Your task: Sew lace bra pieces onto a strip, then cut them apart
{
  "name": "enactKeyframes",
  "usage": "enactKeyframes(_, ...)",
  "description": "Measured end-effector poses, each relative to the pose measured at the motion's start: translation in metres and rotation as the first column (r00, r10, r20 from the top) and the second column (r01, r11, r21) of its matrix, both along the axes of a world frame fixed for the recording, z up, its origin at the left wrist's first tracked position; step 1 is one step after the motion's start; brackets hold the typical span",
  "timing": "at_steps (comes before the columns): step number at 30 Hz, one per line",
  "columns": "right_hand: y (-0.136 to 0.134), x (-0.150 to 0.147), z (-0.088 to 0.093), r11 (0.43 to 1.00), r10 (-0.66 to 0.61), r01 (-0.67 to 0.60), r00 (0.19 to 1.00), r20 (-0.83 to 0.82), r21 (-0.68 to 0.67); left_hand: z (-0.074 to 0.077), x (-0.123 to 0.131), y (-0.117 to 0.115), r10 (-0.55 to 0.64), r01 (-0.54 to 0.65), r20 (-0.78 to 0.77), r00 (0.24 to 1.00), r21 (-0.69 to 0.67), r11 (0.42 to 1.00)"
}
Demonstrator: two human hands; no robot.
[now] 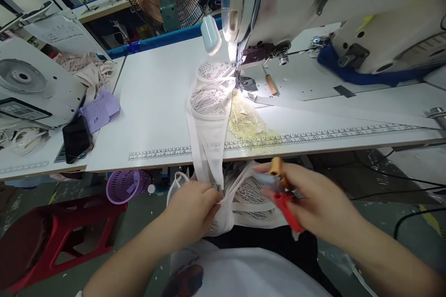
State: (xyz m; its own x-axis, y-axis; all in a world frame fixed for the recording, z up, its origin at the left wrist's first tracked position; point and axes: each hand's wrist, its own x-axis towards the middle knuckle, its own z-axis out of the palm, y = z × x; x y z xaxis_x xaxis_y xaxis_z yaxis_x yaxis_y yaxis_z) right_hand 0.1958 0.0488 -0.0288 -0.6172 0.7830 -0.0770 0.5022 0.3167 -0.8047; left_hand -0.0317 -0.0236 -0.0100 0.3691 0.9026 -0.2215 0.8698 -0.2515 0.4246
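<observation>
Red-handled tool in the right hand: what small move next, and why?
Probably ease the red-handled tool toward the left hand: that hand pinches the white lace fabric, while the right hand grips the tool nearby.

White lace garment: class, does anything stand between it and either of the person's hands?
Nothing visible stands between the left hand and the white lace garment; the fingers meet the fabric directly. At the right hand, the red-handled tool it holds lies partly in between. Whether those fingertips also touch fabric is unclear.
</observation>
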Motion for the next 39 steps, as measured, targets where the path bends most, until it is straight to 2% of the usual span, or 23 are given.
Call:
enactKeyframes(3,-0.009,-0.022,0.000,0.975,0.224,-0.224,0.975,-0.011,0.010,0.001,0.010,0.002,-0.074,0.074,-0.035,0.997,0.009,0.997)
enactKeyframes(5,-0.012,-0.031,-0.002,0.957,0.289,-0.290,0.956,0.046,0.028,0.000,0.013,0.001,-0.096,0.096,-0.035,0.995,0.005,0.995)
enactKeyframes(10,-0.010,-0.030,-0.007,0.941,0.337,-0.338,0.938,0.080,0.004,-0.003,0.002,-0.003,-0.110,0.110,0.045,0.993,0.014,0.994)
enactKeyframes(13,-0.008,-0.020,-0.007,0.945,0.327,-0.326,0.942,0.070,-0.020,-0.001,-0.016,-0.006,-0.140,0.140,0.009,0.990,-0.018,0.990)
enactKeyframes(17,-0.011,-0.011,-0.009,0.950,0.312,-0.313,0.950,0.026,0.002,0.007,-0.040,-0.010,-0.117,0.114,-0.051,0.992,-0.071,0.991)
enactKeyframes(20,-0.013,-0.007,-0.011,0.949,0.311,-0.311,0.950,0.015,0.053,0.012,-0.054,-0.016,-0.057,0.056,-0.009,0.998,-0.095,0.994)
enactKeyframes(23,-0.015,-0.005,-0.012,0.949,0.303,-0.304,0.953,0.020,0.087,0.013,-0.064,-0.022,0.061,-0.046,0.118,0.991,-0.127,0.991)
enactKeyframes(27,-0.018,0.001,-0.013,0.953,0.289,-0.288,0.957,0.008,0.096,0.009,-0.070,-0.027,0.202,-0.170,0.314,0.928,-0.127,0.977)
enactKeyframes(30,-0.023,0.008,-0.017,0.958,0.281,-0.279,0.960,-0.018,0.057,0.007,-0.063,-0.026,0.240,-0.219,0.459,0.856,-0.099,0.971)
enactKeyframes(34,-0.031,0.023,-0.033,0.965,0.263,-0.263,0.965,-0.009,-0.018,0.005,-0.038,-0.019,0.231,-0.244,0.612,0.756,-0.064,0.968)
enactKeyframes(37,-0.031,0.033,-0.040,0.953,0.295,-0.290,0.955,0.044,-0.091,0.003,-0.013,-0.011,0.226,-0.276,0.627,0.745,-0.018,0.961)
enactKeyframes(39,-0.027,0.037,-0.036,0.955,0.287,-0.280,0.955,0.068,-0.104,0.001,0.005,-0.006,0.210,-0.284,0.617,0.758,0.024,0.958)
